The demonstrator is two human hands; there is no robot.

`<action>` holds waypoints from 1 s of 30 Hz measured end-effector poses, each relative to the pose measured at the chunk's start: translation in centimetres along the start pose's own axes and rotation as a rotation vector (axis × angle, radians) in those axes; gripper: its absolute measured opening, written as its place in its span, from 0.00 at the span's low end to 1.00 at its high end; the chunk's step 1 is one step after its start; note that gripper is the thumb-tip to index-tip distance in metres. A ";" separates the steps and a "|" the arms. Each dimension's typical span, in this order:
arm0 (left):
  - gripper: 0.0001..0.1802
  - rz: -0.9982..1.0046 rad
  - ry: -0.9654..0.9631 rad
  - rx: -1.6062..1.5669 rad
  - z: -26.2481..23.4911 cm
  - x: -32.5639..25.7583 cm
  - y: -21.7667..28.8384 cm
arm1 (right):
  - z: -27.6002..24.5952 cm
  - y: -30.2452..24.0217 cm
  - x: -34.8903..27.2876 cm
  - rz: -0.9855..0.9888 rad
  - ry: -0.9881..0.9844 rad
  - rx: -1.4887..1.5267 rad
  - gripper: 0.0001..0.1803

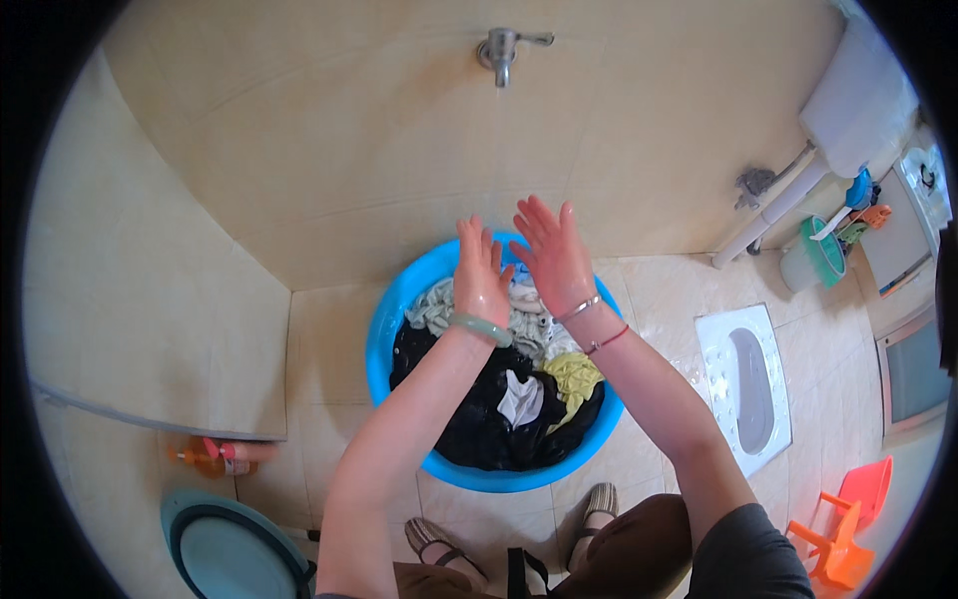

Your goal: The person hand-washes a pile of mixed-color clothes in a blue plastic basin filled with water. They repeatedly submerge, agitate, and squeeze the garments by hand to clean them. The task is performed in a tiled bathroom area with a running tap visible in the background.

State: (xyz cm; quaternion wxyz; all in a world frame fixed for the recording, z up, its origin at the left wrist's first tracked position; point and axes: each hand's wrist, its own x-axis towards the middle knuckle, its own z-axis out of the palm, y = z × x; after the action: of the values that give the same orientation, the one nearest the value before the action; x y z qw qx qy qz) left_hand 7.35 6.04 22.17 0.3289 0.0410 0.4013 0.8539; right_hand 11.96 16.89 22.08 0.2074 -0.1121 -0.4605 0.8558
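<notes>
A round blue basin (384, 339) stands on the tiled floor, full of wet clothes (499, 419): black, white, grey and a yellow-green piece. Both my hands are raised above its far rim, under a metal wall tap (502, 50). My left hand (481, 272) is flat with fingers up and wears a pale green bangle at the wrist. My right hand (552, 255) is also flat, palm turned toward the left one, with a silver bangle and a red cord. The palms are close together, and neither hand holds anything.
A white squat toilet (748, 384) is set in the floor at right, with a white pipe and cistern (858, 95) above. A teal bucket (813, 255) holds brushes. An orange stool (848, 524) stands at lower right, a teal basin (230, 549) and an orange bottle (215, 457) at lower left.
</notes>
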 end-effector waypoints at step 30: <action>0.40 0.170 -0.248 -0.262 3.4 2.8 7.4 | 4.0 -5.8 3.5 -0.322 -0.152 0.328 0.45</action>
State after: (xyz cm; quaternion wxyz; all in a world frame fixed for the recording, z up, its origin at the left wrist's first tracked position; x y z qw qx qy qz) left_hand 2.37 6.55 29.22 0.3051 0.1366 0.2381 0.9119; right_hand 8.81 18.34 29.08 0.3211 0.0627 -0.3417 0.8810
